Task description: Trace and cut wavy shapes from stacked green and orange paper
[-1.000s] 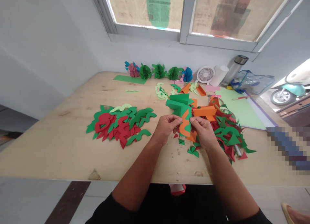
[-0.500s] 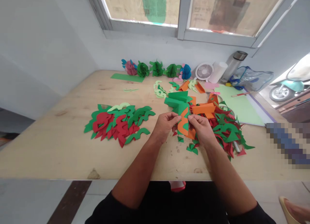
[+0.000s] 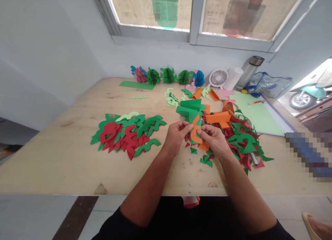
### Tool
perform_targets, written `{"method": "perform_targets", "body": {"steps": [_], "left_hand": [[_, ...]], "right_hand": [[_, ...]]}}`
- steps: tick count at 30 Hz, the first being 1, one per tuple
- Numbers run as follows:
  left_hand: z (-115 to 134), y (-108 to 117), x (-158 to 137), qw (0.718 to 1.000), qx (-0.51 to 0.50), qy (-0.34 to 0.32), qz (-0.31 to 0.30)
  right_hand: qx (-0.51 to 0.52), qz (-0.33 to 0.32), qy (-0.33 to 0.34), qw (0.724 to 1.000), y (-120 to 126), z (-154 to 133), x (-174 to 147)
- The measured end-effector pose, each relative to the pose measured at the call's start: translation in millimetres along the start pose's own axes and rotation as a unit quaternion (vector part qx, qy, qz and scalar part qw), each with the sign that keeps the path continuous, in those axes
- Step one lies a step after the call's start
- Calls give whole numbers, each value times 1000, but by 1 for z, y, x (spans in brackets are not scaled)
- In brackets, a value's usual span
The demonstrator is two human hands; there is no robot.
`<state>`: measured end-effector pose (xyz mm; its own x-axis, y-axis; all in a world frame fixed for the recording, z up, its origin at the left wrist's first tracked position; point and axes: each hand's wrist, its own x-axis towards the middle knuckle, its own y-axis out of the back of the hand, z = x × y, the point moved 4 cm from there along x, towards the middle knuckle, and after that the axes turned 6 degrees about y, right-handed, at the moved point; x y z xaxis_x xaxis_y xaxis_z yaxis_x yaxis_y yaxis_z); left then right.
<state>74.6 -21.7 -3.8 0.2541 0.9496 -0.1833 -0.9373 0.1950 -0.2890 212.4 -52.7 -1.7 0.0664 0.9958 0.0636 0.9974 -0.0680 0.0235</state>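
Note:
A folded green paper [image 3: 194, 116] with an orange wavy paper cutout [image 3: 196, 135] laid on its face is between my two hands, above the table. My left hand [image 3: 178, 134] is closed, pinching the left edge of both pieces with thumb and fingers. From the right side, my right hand [image 3: 213, 136] is closed too, its thumb pressing on the orange cutout. Its other fingers are partly hidden. Just behind the hands lie folded green papers [image 3: 190, 103] and folded orange paper [image 3: 218, 117].
Red cutouts [image 3: 129, 138] and green cutouts [image 3: 153, 122] form a pile on the left. Green and red scraps [image 3: 245, 141] heap up on the right. Along the wall stand several honeycomb paper figures [image 3: 168, 75], a small fan [image 3: 218, 77] and a bottle [image 3: 250, 72].
My right hand has shifted slightly left, and its thumb has moved from the paper's right edge onto the orange cutout. My left hand keeps nearly the same place. The view tilts slightly.

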Motion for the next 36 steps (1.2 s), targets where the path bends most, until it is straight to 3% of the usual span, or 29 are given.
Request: {"method": "perform_targets", "body": {"steps": [16,26,33,36], "left_hand": [[1,-2,-1,999,11,14,-30],[-5,-1,4,999,-13,18,-39],[-12,3,7,995,-97,28,-18],[-14,3,8,990,-137,27,-6]], "right_hand": [[-32,-24,-5,999,-1,1,-2],[-36,40,20,998,10,-1,1],[35,99,22,994,11,-3,0],[83,82,8,993,6,-4,-1]]}}
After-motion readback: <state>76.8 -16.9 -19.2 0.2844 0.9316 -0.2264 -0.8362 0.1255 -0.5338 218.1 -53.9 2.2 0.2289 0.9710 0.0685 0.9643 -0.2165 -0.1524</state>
